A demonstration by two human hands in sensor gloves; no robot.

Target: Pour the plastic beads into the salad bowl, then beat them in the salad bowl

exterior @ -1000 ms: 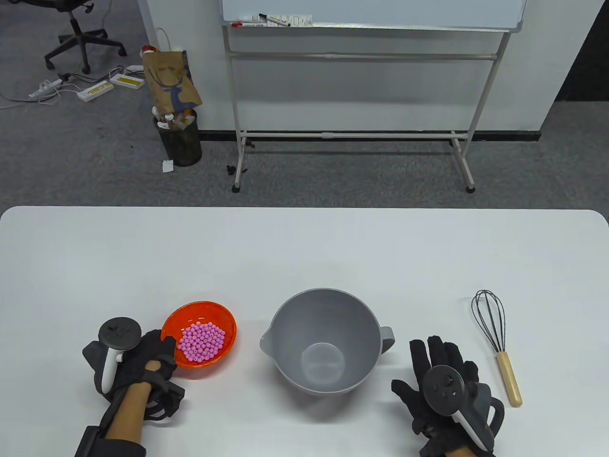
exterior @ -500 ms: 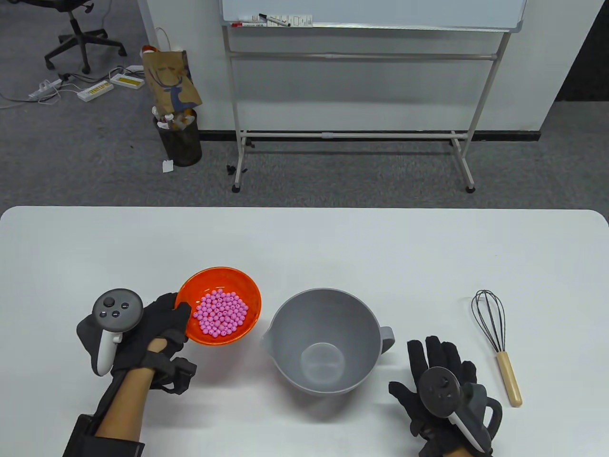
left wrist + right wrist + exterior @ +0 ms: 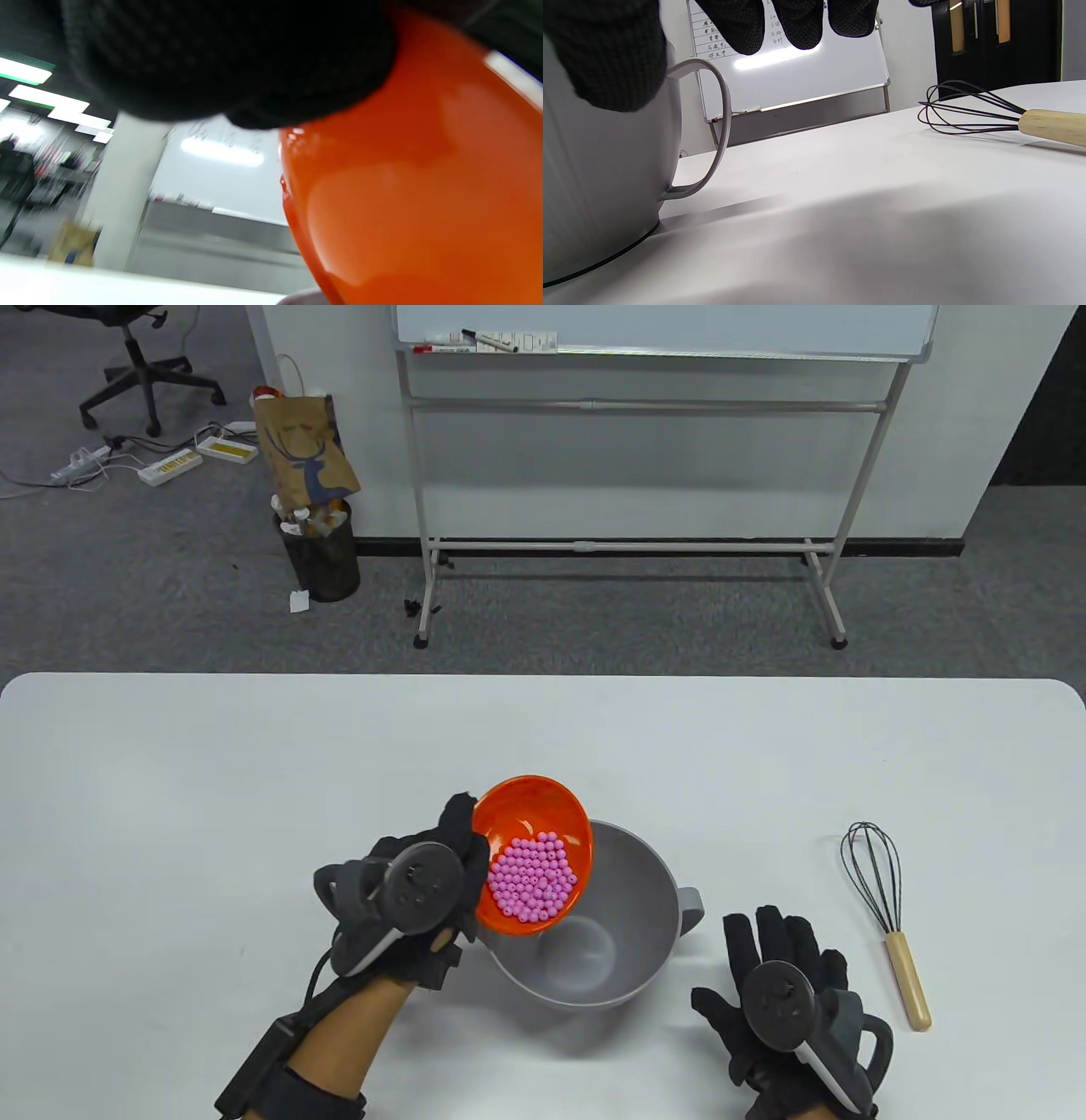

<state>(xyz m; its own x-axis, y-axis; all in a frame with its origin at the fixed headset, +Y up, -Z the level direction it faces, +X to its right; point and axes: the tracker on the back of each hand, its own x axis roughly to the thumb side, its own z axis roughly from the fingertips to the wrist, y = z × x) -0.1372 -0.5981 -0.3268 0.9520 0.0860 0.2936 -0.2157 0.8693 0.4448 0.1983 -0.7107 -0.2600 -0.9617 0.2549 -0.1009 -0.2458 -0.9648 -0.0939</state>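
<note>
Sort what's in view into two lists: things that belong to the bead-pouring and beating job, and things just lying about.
Part of the job:
- orange bowl, tilted over the salad bowl, held by the left hand
- pink beads inside it
- grey salad bowl
- whisk on the table, untouched

Just lying about:
- whiteboard with markers
- paper bag
- bin
- office chair
- power strips

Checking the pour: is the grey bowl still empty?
Empty so far: the grey bowl shows a bare bottom, and the beads still sit in the tilted orange bowl.
</note>
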